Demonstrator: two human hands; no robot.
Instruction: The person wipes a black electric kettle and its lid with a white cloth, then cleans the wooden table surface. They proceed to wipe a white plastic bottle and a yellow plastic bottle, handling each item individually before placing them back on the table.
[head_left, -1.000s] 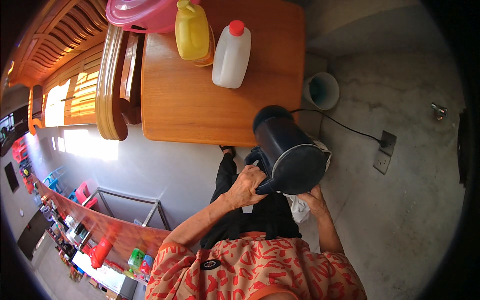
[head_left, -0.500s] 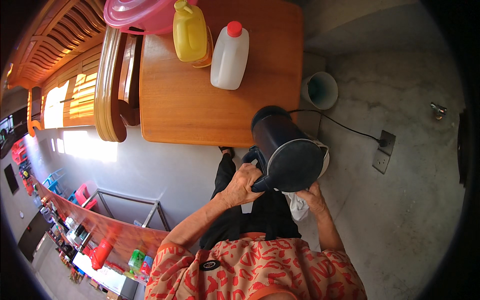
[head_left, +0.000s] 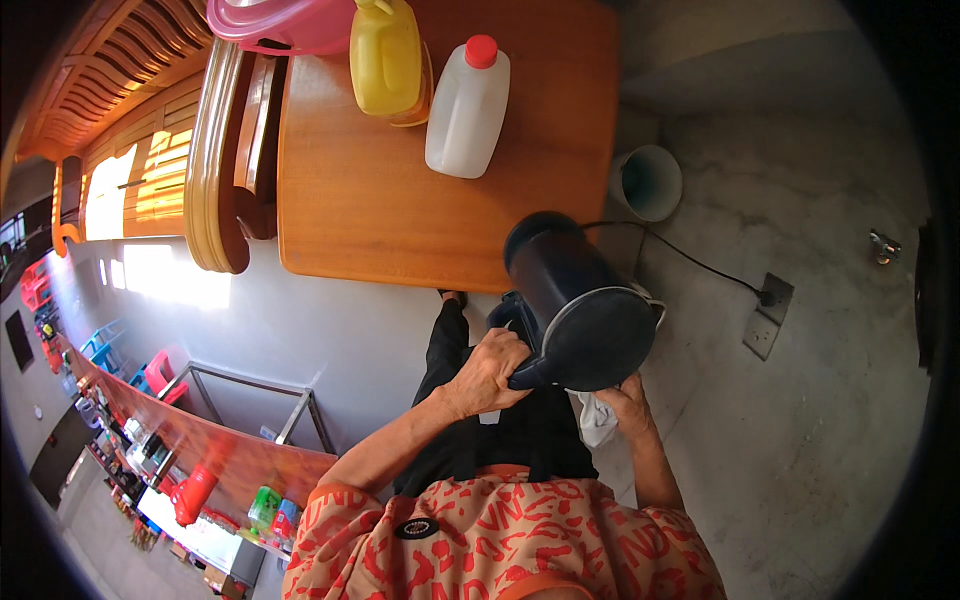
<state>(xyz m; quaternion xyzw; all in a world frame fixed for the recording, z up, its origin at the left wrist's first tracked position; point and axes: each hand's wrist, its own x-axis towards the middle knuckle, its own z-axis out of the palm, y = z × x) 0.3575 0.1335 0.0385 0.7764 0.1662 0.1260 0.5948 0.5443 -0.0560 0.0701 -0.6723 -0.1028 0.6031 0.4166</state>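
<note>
A dark electric kettle (head_left: 565, 265) with a round, flat black lid (head_left: 600, 338) is tilted in front of me, over the table's near right corner. My left hand (head_left: 492, 368) is closed around its black handle (head_left: 530, 345). My right hand (head_left: 628, 400) is beneath the kettle's lid end, its fingertips partly hidden. A white cloth (head_left: 597, 420) hangs from the fingers of that hand. Behind the lid's right side, a pale curved edge (head_left: 655, 303) shows; I cannot make out what it belongs to.
On the wooden table (head_left: 370, 215) stand a white jug with a red cap (head_left: 467, 115), a yellow jug (head_left: 385, 60) and a pink basin (head_left: 290, 25). A pale bucket (head_left: 650, 183) is right of it. A black cord runs to a wall socket (head_left: 768, 315). A wooden bench (head_left: 150, 190) is left.
The kettle and both hands have shifted slightly right in view. Less of the pale object behind the lid shows now. My left hand keeps its grip on the handle.
</note>
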